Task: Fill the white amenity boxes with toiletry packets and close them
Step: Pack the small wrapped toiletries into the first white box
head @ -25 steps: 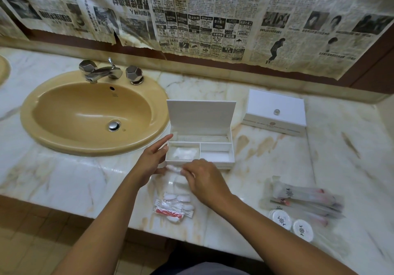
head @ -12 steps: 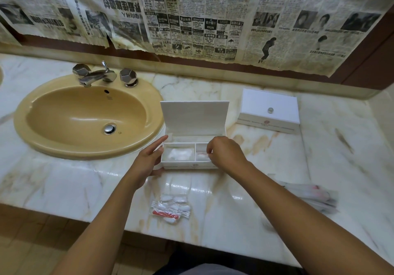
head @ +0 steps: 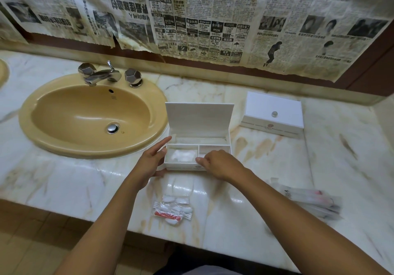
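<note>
Since 0.5 s ago: right hand (head: 221,163) pulls back from the right front compartment to the front edge of the open box (head: 198,146), fingers curled; can't tell if it holds anything. Left hand (head: 152,160) unchanged, fingers straight, pressing the box's left wall. Count: two white boxes on the desk (head: 64,181), the closed box (head: 274,115) to the right of the open one; one packet (head: 172,208) near the open box's front, a blurred packet pile (head: 313,201) to its lower right. Readable newspaper (head: 213,29) text: "RM289".
</note>
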The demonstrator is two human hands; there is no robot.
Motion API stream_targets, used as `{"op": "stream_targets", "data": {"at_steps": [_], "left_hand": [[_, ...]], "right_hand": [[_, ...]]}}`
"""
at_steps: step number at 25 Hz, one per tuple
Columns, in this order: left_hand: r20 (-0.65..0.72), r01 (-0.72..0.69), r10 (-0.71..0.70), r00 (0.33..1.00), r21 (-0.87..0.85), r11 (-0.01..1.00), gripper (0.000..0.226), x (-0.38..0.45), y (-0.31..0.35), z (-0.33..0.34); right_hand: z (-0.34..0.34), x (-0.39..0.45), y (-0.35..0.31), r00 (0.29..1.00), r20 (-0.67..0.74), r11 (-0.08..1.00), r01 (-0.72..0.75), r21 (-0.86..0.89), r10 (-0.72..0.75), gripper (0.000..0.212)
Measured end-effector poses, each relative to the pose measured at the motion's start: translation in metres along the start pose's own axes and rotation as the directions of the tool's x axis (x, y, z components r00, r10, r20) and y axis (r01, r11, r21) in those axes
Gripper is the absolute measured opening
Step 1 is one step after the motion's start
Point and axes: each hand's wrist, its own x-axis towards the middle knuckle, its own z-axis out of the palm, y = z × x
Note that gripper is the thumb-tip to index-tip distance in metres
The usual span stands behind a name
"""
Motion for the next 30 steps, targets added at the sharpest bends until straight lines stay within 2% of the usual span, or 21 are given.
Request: {"op": "stream_targets", "data": {"at_steps": [1, 3, 5, 7, 8, 9, 11, 13, 16, 25, 28, 30], "left_hand": [[0.001, -0.002, 0.002, 1.0, 0.004, 1.0, 0.032, 0.0, 0.0, 0.0], [-0.006, -0.004, 0.004, 1.0, 0.0, 1.0, 0.032, 0.0, 0.0, 0.001], [-0.01, -0.005, 0.005, 1.0, -0.005, 1.0, 0.032, 0.0, 0.0, 0.001], [0.001, -0.014, 0.014, 1.0, 0.001, 1.0, 0.032, 0.001, -0.001, 0.0], [0.008, -0.018, 0.018, 1.0, 0.006, 1.0, 0.032, 0.002, -0.001, 0.0], [0.009, -0.02, 0.02, 1.0, 0.007, 1.0, 0.032, 0.001, -0.002, -0.001], [-0.001, -0.016, 0.016, 1.0, 0.006, 1.0, 0.033, 0.001, -0.001, -0.001], [-0.007, -0.018, 0.018, 1.0, 0.007, 1.0, 0.033, 0.0, -0.001, 0.0], [-0.002, -0.024, 0.024, 1.0, 0.011, 1.0, 0.033, 0.0, -0.002, -0.001], [-0.019, -0.016, 0.016, 1.0, -0.007, 1.0, 0.035, -0.001, 0.0, 0.0], [-0.021, -0.018, 0.018, 1.0, -0.002, 1.0, 0.034, -0.002, 0.001, 0.0], [-0.011, -0.024, 0.024, 1.0, 0.004, 1.0, 0.034, -0.001, 0.001, 0.0]], "right_hand": [[0.001, -0.003, 0.0, 0.999, -0.046, 0.999, 0.027, 0.027, -0.025, 0.048], [0.006, -0.009, -0.003, 0.969, -0.223, 0.993, 0.117, 0.029, -0.108, 0.036], [0.016, -0.019, -0.013, 0.863, -0.438, 0.963, 0.268, -0.023, -0.25, 0.029], [0.032, -0.026, -0.024, 0.755, -0.539, 0.912, 0.404, -0.067, -0.374, 0.024], [0.04, -0.03, -0.029, 0.771, -0.499, 0.9, 0.433, -0.044, -0.395, 0.025], [0.05, -0.033, -0.034, 0.821, -0.414, 0.904, 0.427, -0.009, -0.392, 0.027], [0.069, -0.036, -0.038, 0.909, -0.229, 0.935, 0.355, -0.011, -0.348, 0.034], [0.083, -0.034, -0.037, 0.934, -0.136, 0.943, 0.323, -0.08, -0.331, 0.036], [0.093, -0.029, -0.031, 0.931, -0.064, 0.92, 0.341, -0.193, -0.358, 0.03], [0.102, -0.018, -0.022, 0.927, -0.078, 0.905, 0.334, -0.264, -0.366, 0.025], [0.097, -0.021, -0.023, 0.923, -0.112, 0.918, 0.342, -0.199, -0.368, 0.026], [0.085, -0.025, -0.027, 0.912, -0.183, 0.93, 0.354, -0.101, -0.367, 0.025]]}}
